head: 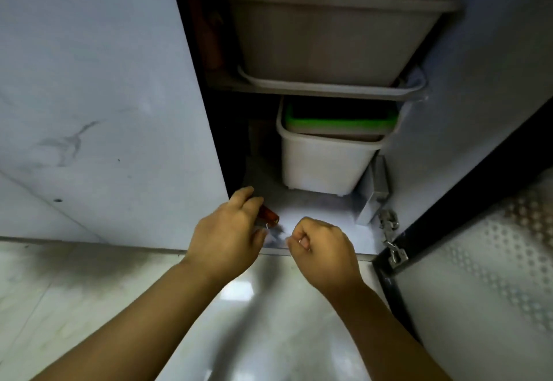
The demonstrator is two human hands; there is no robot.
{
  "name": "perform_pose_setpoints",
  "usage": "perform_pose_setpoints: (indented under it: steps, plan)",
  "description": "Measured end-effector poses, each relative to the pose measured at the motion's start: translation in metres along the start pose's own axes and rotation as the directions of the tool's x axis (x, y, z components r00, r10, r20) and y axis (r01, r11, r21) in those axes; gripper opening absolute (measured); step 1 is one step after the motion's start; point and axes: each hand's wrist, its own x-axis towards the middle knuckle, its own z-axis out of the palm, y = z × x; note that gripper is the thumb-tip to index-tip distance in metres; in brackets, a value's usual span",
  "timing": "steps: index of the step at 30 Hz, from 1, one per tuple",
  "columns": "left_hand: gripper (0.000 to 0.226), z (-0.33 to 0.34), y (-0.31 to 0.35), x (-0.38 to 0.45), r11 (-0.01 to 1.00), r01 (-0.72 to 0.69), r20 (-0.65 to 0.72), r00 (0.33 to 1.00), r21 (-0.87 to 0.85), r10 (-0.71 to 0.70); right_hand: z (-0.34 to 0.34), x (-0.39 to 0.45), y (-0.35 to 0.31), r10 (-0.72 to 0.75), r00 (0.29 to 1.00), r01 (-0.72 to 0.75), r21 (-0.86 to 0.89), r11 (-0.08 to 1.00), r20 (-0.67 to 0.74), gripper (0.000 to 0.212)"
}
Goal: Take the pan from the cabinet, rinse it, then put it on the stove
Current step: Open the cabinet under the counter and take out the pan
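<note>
1. The pan itself is basically out of sight. All that shows is a reddish-brown handle [269, 217] with a little metal hanging ring at its end, poking out from behind the left edge of the cabinet opening, low down by the cabinet floor [314, 216]. I'm guessing that's the pan's handle; the body must be tucked behind the closed left door [104, 96], but I can't actually see it.

2. The left hand [230, 231] is right on that handle, fingers curled over it and thumb below. Looks like a grip, or very nearly one. Can't tell how firm it is, since the fingers cover the contact.

3. The right hand [323, 249] is curled into a loose fist just beside the handle's end, apart from it. Nothing visibly in it.

4. So my read is we're at step one, getting the pan out of the cabinet. Rinsing and the stove haven't come up yet.

5. Next move probably calls for sliding the pan out to the right and toward the person, so it clears the door edge. The right hand could go under the body once it shows.

6. Around it: a white bin [323, 165] with a green-rimmed thing in it sits on the cabinet floor, further back and to the right. A bigger white bin [329, 36] sits on the shelf above. The open door [493, 261] swings off to the right.
</note>
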Motion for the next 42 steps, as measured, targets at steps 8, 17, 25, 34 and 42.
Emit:
perform_pose_setpoints:
  steps: [8, 17, 25, 34, 42]
  plan:
    - [0.031, 0.015, 0.005, 0.031, 0.921, -0.224, -0.018, 0.970, 0.317, 0.242, -0.004, 0.015, 0.020, 0.067, 0.994, -0.061, 0.069, 0.996, -0.085, 0.019]
    - [0.030, 0.002, 0.024, 0.017, 0.741, -0.136, 0.207, 0.978, 0.657, -0.003, -0.009, 0.003, 0.025, 0.134, 0.986, -0.118, 0.150, 0.982, -0.099, 0.014]
    - [0.042, 0.004, 0.005, -0.062, 0.776, -0.177, 0.374, 0.924, 0.605, -0.080, 0.021, -0.006, 0.012, 0.058, 0.998, -0.053, 0.128, 0.990, -0.036, 0.017]
    - [0.046, -0.006, -0.028, -0.108, 0.924, 0.217, 0.190, 0.939, 0.315, -0.286, 0.081, 0.061, -0.017, -0.048, 0.999, 0.051, -0.149, 0.988, 0.021, 0.035]
    - [0.051, -0.005, -0.040, -0.118, 0.907, 0.317, 0.187, 0.908, 0.277, -0.375, 0.105, 0.111, -0.027, 0.060, 0.991, -0.020, -0.314, 0.949, 0.118, 0.040]
